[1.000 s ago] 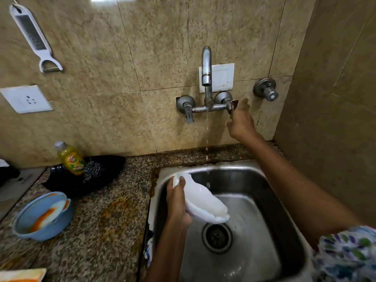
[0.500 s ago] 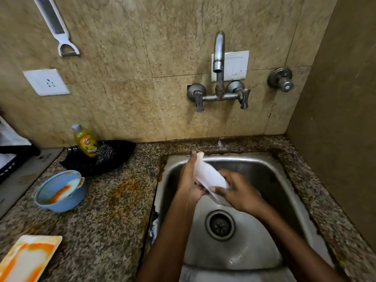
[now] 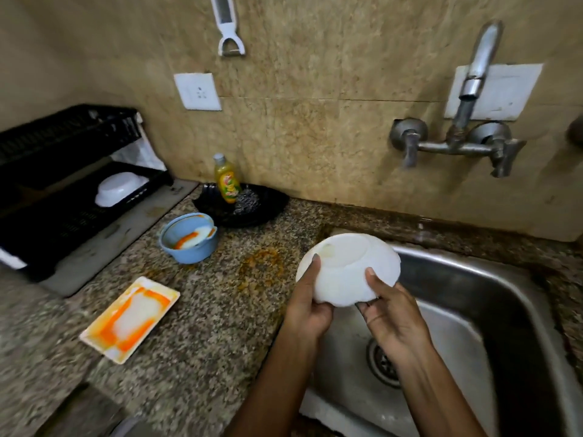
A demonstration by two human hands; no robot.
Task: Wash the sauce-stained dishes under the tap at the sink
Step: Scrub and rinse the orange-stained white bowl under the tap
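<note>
We see a shiny metal sink (image 3: 492, 288), a speckled stone surface (image 3: 202, 342) (rough-looking), and a smooth, matt white plastic bowl (image 3: 347, 272).

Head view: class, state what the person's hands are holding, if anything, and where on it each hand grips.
Both hold the upturned white bowl: left hand at its left rim, right hand at its lower right rim.

Beige marble wall tiles (image 3: 315, 74); speckled granite counter (image 3: 205, 342); white socket (image 3: 197, 91).

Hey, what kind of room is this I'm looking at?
Most likely a home kitchen: a steel sink under a wall tap, a granite counter with sauce-stained dishes, and a black dish rack.
</note>
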